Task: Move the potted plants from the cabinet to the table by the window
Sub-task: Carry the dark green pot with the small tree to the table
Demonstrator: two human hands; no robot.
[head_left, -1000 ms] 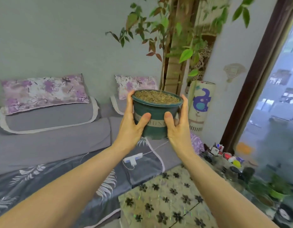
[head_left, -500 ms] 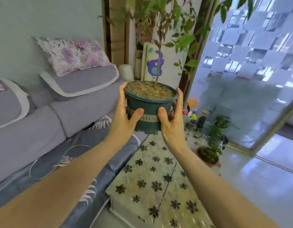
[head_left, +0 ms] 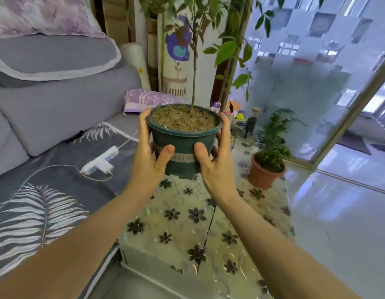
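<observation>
Above the table (head_left: pixel 209 231), you hold the green pot (head_left: pixel 183 145) upright. Your left hand (head_left: pixel 148 156) and right hand (head_left: pixel 215 160) each keep a grip clamped on its sides. A clay pot (head_left: pixel 261 175) stands on the table's far right.

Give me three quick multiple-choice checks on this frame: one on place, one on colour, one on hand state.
1. Where is the terracotta pot?
A. On the flower-patterned table
B. On the sofa
C. On the floor

2. What colour is the carried pot?
A. White
B. Dark green
C. Red

3. How is the carried pot held?
A. Left hand only
B. Right hand only
C. Both hands

Answers:
1 A: the terracotta pot stands at the far right of the table.
2 B: the dark green pot has a pale band.
3 C: the left hand and the right hand clasp its sides, thumbs in front.
</observation>
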